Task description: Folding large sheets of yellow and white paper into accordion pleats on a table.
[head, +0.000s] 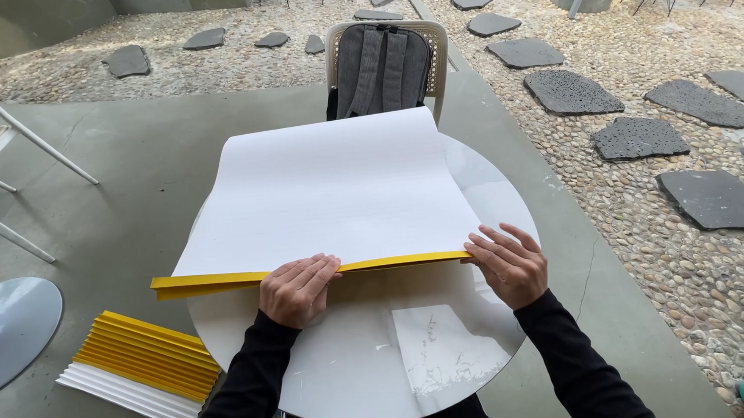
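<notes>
Yellow on its underside and white on top, a large sheet of paper [329, 190] lies across the round white tabletop [372, 370], filling the centre of the frame. Its near edge has been turned up into a narrow yellow folded strip [215, 282], and that strip's long axis runs left to right across the picture, from the left middle of the frame to just under the right hand. The rest of the sheet stretches away from the person toward the top of the frame, its far edge curling up in front of a chair [436, 53] that holds a grey backpack [381, 64].

Both hands sit on the fold itself. The left hand [298, 287] lies flat with fingers close together, palm down, pressing the strip near its middle. The right hand [506, 261] rests with fingers spread at the strip's right end, fingertips on the sheet's corner. Neither hand pinches anything; both simply bear down. The long left part of the strip overhangs the tabletop's edge, and only the left hand is near it.

At the lower left of the frame, on the grey floor, lies an accordion-pleated paper [143, 365], yellow and white. Pebbles and dark stepping stones [640, 136] fill the upper right.
</notes>
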